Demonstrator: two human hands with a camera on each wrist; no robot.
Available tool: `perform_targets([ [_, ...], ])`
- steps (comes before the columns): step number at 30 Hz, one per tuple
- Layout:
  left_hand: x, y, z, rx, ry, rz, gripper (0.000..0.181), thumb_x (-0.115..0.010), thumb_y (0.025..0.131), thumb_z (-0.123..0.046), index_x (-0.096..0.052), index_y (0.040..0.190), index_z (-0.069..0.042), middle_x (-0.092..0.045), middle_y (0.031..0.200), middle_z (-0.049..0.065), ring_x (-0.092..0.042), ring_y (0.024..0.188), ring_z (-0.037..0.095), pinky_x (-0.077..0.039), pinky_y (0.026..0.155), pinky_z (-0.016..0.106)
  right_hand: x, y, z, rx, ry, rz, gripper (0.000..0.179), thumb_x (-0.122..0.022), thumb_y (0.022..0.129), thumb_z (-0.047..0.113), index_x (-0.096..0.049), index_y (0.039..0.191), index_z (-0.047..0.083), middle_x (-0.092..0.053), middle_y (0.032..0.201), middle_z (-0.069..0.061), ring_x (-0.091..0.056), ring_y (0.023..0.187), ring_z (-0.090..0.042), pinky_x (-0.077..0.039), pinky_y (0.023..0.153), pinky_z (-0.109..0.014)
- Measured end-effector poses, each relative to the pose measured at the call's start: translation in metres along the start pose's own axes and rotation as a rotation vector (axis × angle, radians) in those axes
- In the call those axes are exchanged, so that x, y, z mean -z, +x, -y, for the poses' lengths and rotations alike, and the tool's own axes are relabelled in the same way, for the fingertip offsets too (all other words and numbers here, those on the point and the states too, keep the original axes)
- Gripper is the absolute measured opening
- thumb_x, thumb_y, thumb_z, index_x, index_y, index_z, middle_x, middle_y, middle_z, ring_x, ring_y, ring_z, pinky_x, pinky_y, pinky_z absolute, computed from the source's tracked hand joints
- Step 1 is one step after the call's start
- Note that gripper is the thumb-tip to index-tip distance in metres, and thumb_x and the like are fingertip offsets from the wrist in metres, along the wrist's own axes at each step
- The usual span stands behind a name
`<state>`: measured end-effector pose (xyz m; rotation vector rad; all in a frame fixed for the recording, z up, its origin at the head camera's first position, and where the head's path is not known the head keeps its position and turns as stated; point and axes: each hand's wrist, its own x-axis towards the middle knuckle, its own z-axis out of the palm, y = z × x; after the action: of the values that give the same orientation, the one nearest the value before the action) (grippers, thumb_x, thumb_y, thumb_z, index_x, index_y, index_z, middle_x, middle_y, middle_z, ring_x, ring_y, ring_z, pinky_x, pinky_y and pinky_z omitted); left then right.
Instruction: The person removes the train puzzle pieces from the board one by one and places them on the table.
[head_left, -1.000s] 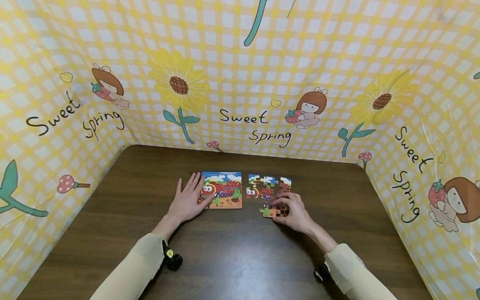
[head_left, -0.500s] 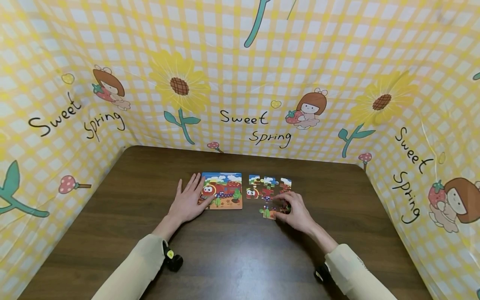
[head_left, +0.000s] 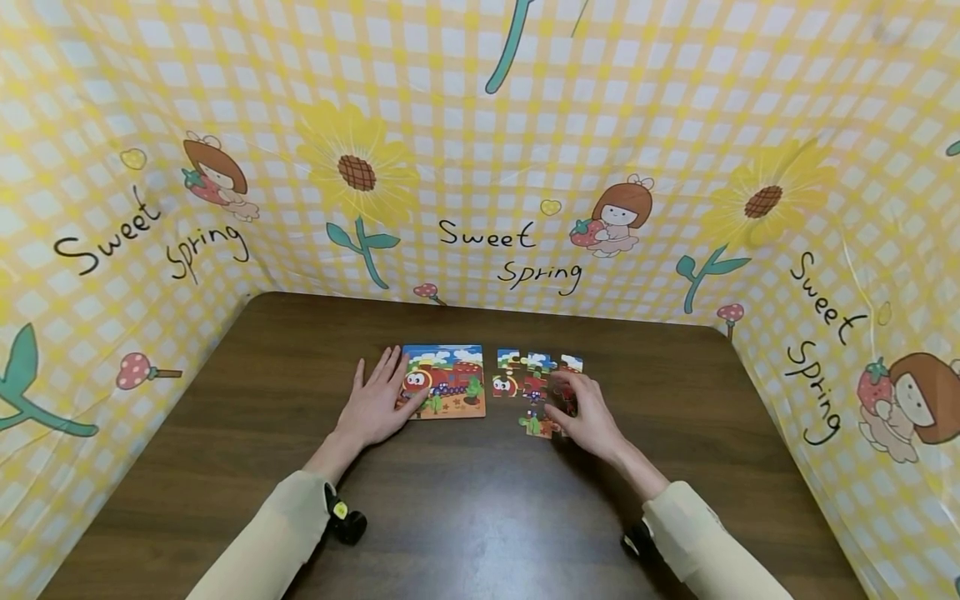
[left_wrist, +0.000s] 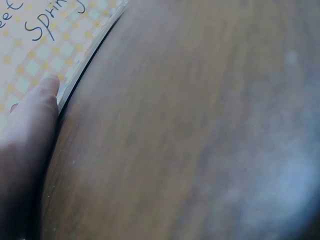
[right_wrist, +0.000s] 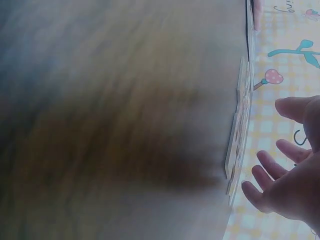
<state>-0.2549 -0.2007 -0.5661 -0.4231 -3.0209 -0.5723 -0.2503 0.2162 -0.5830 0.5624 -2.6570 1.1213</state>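
Observation:
My left hand [head_left: 373, 408] lies flat with spread fingers over the left side of a picture board [head_left: 459, 379], which shows a red cartoon train under a blue sky. To the board's right are several jigsaw pieces [head_left: 506, 385] with the same kind of picture, partly lined up with gaps between them. Over the right-hand pieces hovers my right hand [head_left: 592, 421], covering some of them. In the right wrist view that hand [right_wrist: 292, 185] has its thumb and fingers apart, holding nothing. Below its fingers, the pieces [right_wrist: 236, 135] appear edge-on, low on the table.
The dark wooden table [head_left: 457, 508] extends toward me. A yellow checked cloth [head_left: 480, 167] with flowers and lettering surrounds its back and both sides. Each forearm carries a small black wrist camera [head_left: 347, 525] near the sleeve cuff.
My right hand has shifted away from me over the right-hand pieces, and its fingers have spread apart. The lower pieces near it show more. My left hand and the board stay put.

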Motion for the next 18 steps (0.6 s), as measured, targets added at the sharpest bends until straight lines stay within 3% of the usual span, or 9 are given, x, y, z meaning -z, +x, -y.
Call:
perform_targets([
  [11,-0.001,-0.002,-0.002,0.002,-0.003,-0.001,0.096,-0.044,0.109,-0.073,-0.021,0.177,-0.009,-0.010,0.187,0.014,-0.009,0.175,0.032,0.003,0.138,0.071,-0.014,0.009,-0.011,-0.007,0.006,0.040,0.058,-0.079,0.103,0.039,-0.058,0.153,0.018,-0.063,0.147,-0.009,-0.054,0.142,-0.035,-0.049,0.114,-0.063],
  [16,0.001,-0.004,-0.002,-0.019,-0.034,-0.018,0.094,-0.048,0.109,-0.070,-0.024,0.176,-0.009,-0.014,0.186,0.015,-0.011,0.175,0.033,0.001,0.138,0.071,-0.007,0.007,0.009,0.038,0.033,0.023,0.058,-0.079,0.104,0.036,-0.059,0.153,0.012,-0.064,0.143,-0.013,-0.056,0.136,-0.032,-0.051,0.112,-0.050],
  [18,0.003,-0.006,-0.002,-0.029,-0.063,-0.029,0.093,-0.052,0.109,-0.068,-0.026,0.176,-0.008,-0.016,0.186,0.015,-0.012,0.175,0.035,0.000,0.137,0.072,-0.002,0.008,0.022,0.045,0.058,0.019,0.059,-0.079,0.104,0.033,-0.059,0.152,0.007,-0.063,0.142,-0.018,-0.057,0.133,-0.036,-0.052,0.110,-0.050],
])
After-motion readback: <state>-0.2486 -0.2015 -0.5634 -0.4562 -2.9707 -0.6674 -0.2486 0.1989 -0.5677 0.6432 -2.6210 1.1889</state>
